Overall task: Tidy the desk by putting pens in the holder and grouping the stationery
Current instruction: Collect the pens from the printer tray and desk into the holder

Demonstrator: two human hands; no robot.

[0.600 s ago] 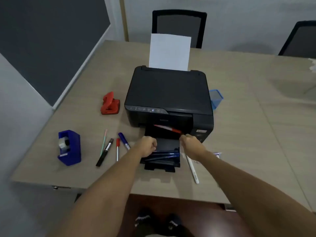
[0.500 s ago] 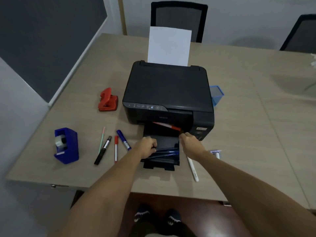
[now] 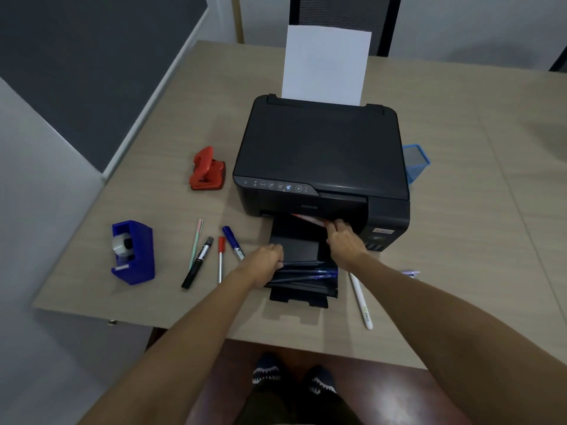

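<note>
Several dark blue pens (image 3: pixel 310 273) lie across the black printer's output tray (image 3: pixel 299 297). My left hand (image 3: pixel 265 263) is closed around their left ends. My right hand (image 3: pixel 345 242) reaches into the printer's mouth, its fingertips pinching a red pen (image 3: pixel 306 218) that lies there. Left of the tray lie a blue marker (image 3: pixel 232 242), a red pen (image 3: pixel 220 259), a black marker (image 3: pixel 198 262) and a pale green pen (image 3: pixel 196 242). A white pen (image 3: pixel 360 300) lies to the right of the tray. The blue mesh holder (image 3: pixel 415 161) stands behind the printer's right side, partly hidden.
The black printer (image 3: pixel 322 157) holds a white sheet (image 3: pixel 326 64) upright at its back. A red hole punch (image 3: pixel 207 170) and a blue tape dispenser (image 3: pixel 133 251) sit on the left of the desk. A small purple item (image 3: pixel 411 273) shows beside my right forearm. A chair stands behind the desk.
My right hand has moved from the tray's right edge forward into the printer's mouth onto the red pen. My left hand stays at the blue pens. The camera has tilted down.
</note>
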